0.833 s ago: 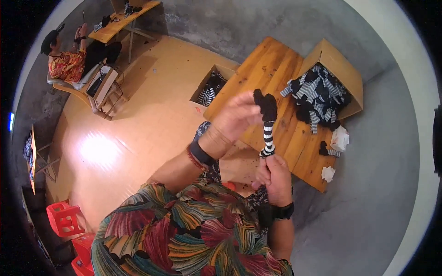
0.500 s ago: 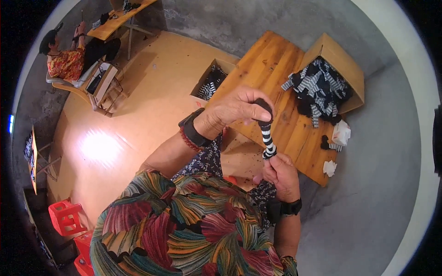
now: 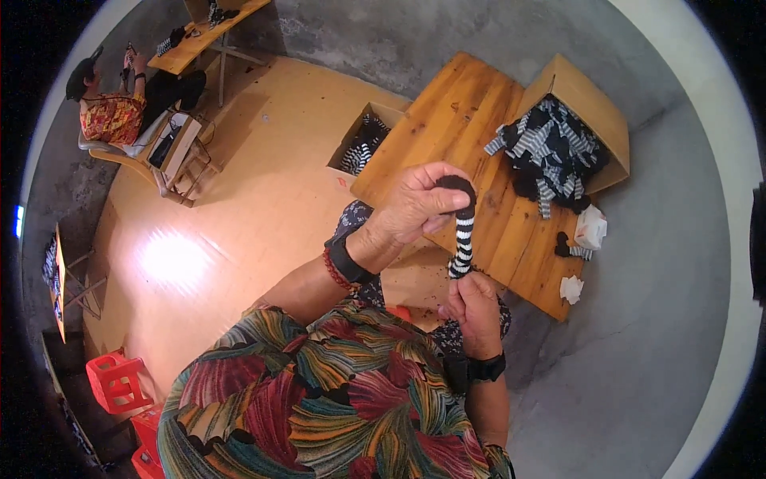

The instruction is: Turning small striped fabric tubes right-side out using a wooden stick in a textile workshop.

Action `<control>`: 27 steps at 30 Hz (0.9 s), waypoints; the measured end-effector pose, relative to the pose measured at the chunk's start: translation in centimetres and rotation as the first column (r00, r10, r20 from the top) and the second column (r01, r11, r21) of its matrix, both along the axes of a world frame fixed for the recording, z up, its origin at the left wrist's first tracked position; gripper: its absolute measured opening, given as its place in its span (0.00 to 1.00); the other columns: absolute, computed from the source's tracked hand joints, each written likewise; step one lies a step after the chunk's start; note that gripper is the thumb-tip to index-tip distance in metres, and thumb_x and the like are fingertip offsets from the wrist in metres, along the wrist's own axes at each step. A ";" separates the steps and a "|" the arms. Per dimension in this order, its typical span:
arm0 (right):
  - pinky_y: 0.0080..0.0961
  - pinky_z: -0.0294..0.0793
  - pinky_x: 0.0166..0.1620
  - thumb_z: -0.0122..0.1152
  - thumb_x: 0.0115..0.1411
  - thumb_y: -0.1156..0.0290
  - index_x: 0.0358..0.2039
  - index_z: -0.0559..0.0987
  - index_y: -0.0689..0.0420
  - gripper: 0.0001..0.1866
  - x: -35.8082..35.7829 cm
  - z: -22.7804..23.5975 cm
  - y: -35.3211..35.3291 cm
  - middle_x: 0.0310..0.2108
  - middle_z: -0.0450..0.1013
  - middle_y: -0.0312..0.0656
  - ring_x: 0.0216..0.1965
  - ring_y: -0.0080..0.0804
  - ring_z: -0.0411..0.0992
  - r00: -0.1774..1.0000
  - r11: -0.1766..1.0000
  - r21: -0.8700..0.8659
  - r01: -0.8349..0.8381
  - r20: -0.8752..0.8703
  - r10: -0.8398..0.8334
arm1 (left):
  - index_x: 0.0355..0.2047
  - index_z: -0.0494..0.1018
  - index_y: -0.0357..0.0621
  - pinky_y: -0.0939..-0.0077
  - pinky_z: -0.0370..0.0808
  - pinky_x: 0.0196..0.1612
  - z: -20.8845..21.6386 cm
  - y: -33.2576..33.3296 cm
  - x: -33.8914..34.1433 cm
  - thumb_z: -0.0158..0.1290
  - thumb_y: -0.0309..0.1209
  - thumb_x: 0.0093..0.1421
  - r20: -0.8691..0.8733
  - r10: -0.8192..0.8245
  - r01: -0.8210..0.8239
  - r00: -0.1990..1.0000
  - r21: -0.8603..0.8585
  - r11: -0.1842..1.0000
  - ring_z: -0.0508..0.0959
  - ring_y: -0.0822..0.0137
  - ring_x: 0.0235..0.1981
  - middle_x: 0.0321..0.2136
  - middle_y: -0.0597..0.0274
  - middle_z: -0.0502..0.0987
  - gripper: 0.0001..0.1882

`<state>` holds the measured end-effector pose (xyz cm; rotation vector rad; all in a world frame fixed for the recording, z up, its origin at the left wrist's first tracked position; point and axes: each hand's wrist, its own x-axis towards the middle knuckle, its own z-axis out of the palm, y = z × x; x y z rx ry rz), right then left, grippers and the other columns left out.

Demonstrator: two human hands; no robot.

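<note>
A small black-and-white striped sock (image 3: 463, 238) is stretched between my two hands in front of my chest. My left hand (image 3: 415, 206) pinches its solid black end at the top, with thumb and fingers closed over the cloth. Below, my right hand (image 3: 477, 310) grips the striped end between thumb and fingers. The sock bends over at the black end and runs nearly straight down from there. Its lowest edge is partly hidden by my right fingers.
A wooden table (image 3: 439, 120) carries a tipped cardboard box (image 3: 613, 120) spilling striped socks (image 3: 550, 152). Near it lie a white packet (image 3: 590, 229) and crumpled paper (image 3: 570, 290). Another open box (image 3: 343, 172) stands on the floor. A co-worker (image 3: 112, 116) sits far left; red stools (image 3: 116, 383) stand nearer.
My right hand has moved slightly down and left; my left hand has shifted a little down. The sock hangs straighter between them. The co-worker's hands have shifted, now showing a patterned item.
</note>
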<state>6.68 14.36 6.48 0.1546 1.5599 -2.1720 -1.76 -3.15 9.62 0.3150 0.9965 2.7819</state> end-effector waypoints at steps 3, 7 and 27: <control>0.11 0.47 0.16 0.48 0.59 0.63 0.20 0.68 0.58 0.14 -0.3 1.1 -0.1 0.12 0.57 0.28 0.12 0.13 0.51 0.997 0.995 0.087 0.038 0.066 -0.044 | 0.29 0.70 0.39 0.88 0.53 0.10 0.6 -0.1 0.3 0.53 0.26 0.51 -0.028 -0.057 0.051 0.998 -0.196 0.979 0.57 0.81 0.09 0.19 0.66 0.71 0.06; 0.11 0.47 0.17 0.49 0.58 0.62 0.21 0.69 0.57 0.14 -1.0 1.6 0.1 0.13 0.58 0.27 0.13 0.12 0.51 0.999 0.999 0.012 -0.048 0.026 0.047 | 0.24 0.68 0.43 0.89 0.52 0.12 1.0 0.6 1.5 0.53 0.27 0.52 0.080 -0.179 0.187 0.981 -0.112 0.976 0.58 0.83 0.09 0.16 0.73 0.67 0.05; 0.17 0.50 0.15 0.44 0.60 0.62 0.19 0.63 0.56 0.15 0.0 0.5 -2.2 0.09 0.53 0.29 0.10 0.17 0.50 0.990 0.907 -0.415 -0.076 0.079 0.119 | 0.34 0.70 0.39 0.92 0.57 0.14 -0.6 2.2 2.4 0.49 0.36 0.56 0.169 -0.028 0.028 0.985 0.005 1.000 0.62 0.85 0.13 0.17 0.72 0.69 0.12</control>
